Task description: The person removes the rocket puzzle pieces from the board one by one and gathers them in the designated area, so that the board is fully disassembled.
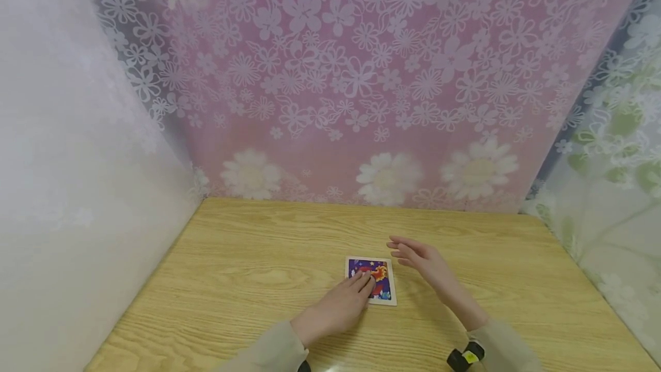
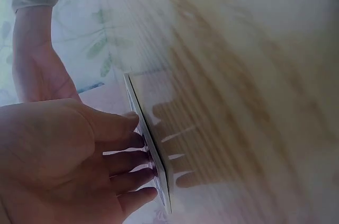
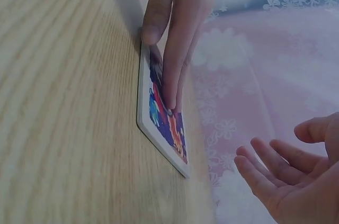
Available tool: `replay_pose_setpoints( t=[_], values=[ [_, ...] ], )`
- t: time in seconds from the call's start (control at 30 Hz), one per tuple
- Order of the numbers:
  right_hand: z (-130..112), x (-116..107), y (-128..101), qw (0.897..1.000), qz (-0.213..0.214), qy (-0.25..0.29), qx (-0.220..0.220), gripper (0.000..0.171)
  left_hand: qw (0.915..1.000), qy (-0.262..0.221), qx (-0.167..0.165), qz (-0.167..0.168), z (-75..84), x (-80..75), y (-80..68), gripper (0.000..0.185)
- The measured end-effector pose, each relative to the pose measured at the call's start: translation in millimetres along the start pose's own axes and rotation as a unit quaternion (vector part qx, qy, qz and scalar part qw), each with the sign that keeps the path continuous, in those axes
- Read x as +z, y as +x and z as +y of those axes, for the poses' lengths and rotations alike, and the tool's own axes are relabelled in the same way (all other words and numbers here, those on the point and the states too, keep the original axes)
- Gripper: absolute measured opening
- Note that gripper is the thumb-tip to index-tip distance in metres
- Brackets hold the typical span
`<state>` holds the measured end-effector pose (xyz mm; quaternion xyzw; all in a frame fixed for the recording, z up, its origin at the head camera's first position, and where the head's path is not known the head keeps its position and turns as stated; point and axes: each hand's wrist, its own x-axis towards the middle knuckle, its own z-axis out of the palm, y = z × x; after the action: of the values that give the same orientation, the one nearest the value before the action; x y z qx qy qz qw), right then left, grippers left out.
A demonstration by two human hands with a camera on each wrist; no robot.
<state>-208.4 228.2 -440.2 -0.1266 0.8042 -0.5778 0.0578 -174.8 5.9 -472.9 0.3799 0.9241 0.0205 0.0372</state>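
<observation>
A thin, square picture board (image 1: 383, 287) with a white border lies flat on the wooden table. Its print shows purple, red and orange shapes with small stars. My left hand (image 1: 345, 302) rests on the board's left part, fingers extended and covering some of the picture. In the left wrist view, the fingertips of that left hand (image 2: 69, 155) touch the board's face (image 2: 153, 152). To the right of the board, my right hand (image 1: 426, 266) hovers over the table, holding nothing. The right wrist view shows this right hand (image 3: 291, 176) apart from the board (image 3: 164, 134), fingers loosely bent.
The wood-grain table (image 1: 248, 268) spreads around both hands. A pink flowered sheet (image 1: 351, 90) hangs behind it, with pale sheets at the left (image 1: 93, 159) and right (image 1: 614, 188). A dark device (image 1: 465, 356) is worn on the right wrist.
</observation>
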Motion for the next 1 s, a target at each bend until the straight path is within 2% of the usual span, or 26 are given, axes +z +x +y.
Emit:
replay_pose_setpoints(
  t=[0.2, 0.37, 0.7, 0.87, 1.0],
  values=[
    [-3, 9, 16, 0.999, -0.017, -0.046, -0.021, 0.04, 0.9995, 0.026, 0.008, 0.013, -1.7, 0.5, 1.4, 0.044],
    [-2, 14, 28, 0.996, -0.041, -0.063, -0.04, 0.036, 0.9988, 0.044, 0.01, 0.021, -3.1, 1.6, 3.8, 0.046],
    [6, 29, 47, 0.986, -0.08, -0.135, -0.053, 0.037, 0.9989, 0.045, 0.01, 0.011, -3.3, -0.5, 1.9, 0.046],
    [6, 37, 55, 0.982, -0.089, -0.16, -0.041, 0.037, 0.9989, 0.041, 0.023, 0.0, -3.3, -1.1, -0.7, 0.063],
    [6, 44, 60, 0.975, -0.095, -0.193, -0.055, 0.037, 0.9992, 0.029, 0.028, -0.005, -3.4, -0.9, -2.7, 0.074]
  ],
)
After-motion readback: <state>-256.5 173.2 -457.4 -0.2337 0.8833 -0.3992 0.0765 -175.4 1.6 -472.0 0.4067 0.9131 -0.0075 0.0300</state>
